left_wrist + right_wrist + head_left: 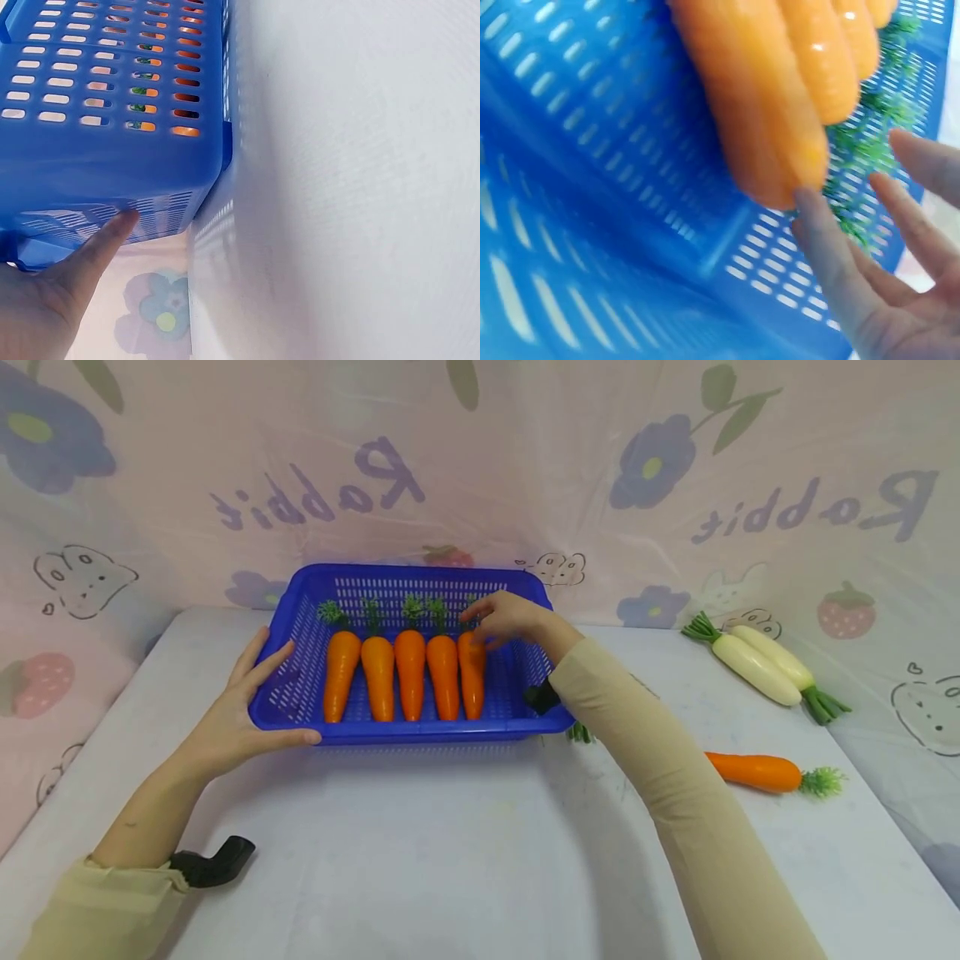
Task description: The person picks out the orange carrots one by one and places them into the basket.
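Observation:
A blue plastic basket [431, 727] sits on the white table with several orange carrots [410, 677] lined up side by side inside, their green tops toward the back wall. My left hand [236, 714] holds the basket's near left corner, thumb along the front rim and fingers at the left side. In the left wrist view one finger [105, 241] lies straight against the outer wall. Over the rightmost carrot [472, 681] is my right hand [506, 617]. Its fingers are spread in the right wrist view, with one fingertip [807, 196] right at that carrot's broad end.
To the right lies another carrot [753, 772], partly behind my right sleeve [667, 768]. Two white radishes [756, 668] lie farther back. Green leaf ends [580, 732] show beside the basket's front right corner. A patterned cloth [480, 452] hangs behind the table.

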A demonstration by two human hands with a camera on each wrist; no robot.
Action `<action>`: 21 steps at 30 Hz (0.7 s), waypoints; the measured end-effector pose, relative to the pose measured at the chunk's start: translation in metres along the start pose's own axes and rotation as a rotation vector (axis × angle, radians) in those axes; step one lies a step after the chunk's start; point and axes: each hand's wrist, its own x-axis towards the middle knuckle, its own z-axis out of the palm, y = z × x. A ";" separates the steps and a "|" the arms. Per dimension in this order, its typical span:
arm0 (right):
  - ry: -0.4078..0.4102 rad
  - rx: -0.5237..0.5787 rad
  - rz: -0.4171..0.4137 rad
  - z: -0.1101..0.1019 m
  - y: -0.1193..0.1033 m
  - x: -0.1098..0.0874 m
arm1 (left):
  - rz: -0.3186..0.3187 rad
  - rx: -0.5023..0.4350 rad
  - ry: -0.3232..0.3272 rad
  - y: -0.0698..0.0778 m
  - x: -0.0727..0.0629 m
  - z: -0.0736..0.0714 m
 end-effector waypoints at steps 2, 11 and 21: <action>0.032 0.042 -0.030 -0.002 -0.003 -0.004 | -0.001 0.001 0.001 0.000 0.000 0.000; 0.171 0.076 -0.124 -0.020 -0.014 -0.027 | 0.000 0.001 -0.001 0.001 -0.001 0.001; 0.265 0.097 -0.183 -0.032 -0.015 -0.053 | -0.002 0.005 -0.007 0.004 -0.002 0.000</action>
